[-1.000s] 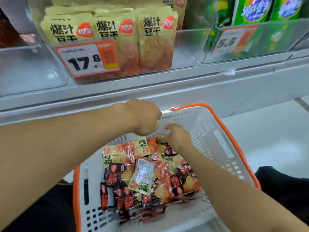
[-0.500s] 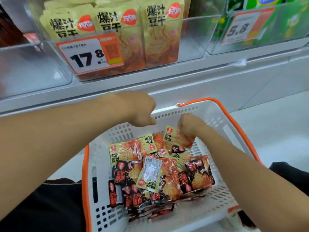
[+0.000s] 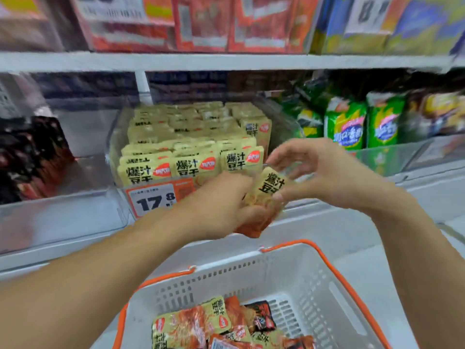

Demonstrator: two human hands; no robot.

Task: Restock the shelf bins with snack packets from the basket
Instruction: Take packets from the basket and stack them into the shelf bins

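Price tag [image 3: 161, 200]: right part hidden behind the left hand [image 3: 221, 205]. Held packet [image 3: 270, 188]: lower half covered by that hand's fingers. Basket [image 3: 251, 278] and its packets [image 3: 201, 326]: cut off by the bottom edge. Top-shelf boxes [image 3: 201, 23]: blurred, print unreadable.

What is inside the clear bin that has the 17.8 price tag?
The clear bin holds rows of upright yellow snack packets, front to back. The price tag and the left hand cover its lower front, so the packets' bottoms stay hidden.
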